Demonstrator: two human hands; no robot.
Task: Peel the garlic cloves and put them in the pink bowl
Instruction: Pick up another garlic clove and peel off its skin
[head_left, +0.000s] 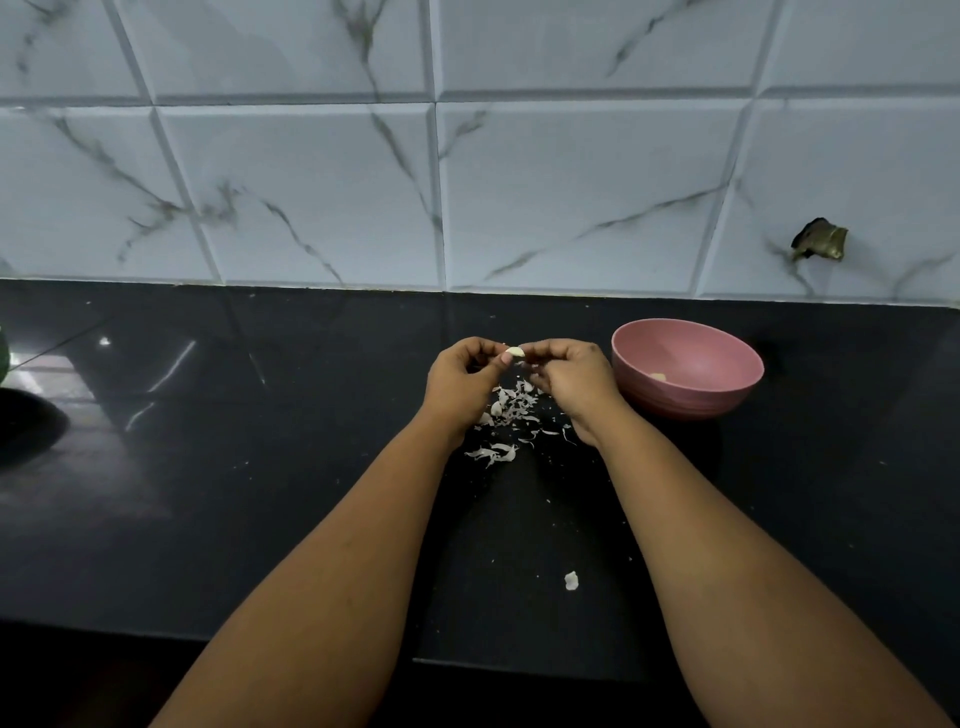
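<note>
At the left edge, a dark rounded object (4, 358) is cut off and cannot be identified. The small pale garlic clove (515, 352) is partly hidden between both sets of fingertips above the glossy black countertop (260, 493). The left hand (462, 382) and right hand (571, 379), fingers curled, each pinch it. Papery white garlic skins (506, 415) lie scattered beneath. Just right stands the matte pink round bowl (687, 366), with a pale peeled piece (658, 376) inside.

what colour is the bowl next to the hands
The bowl is pink, inside and out, standing on the black countertop; the head view shows it best.
</note>
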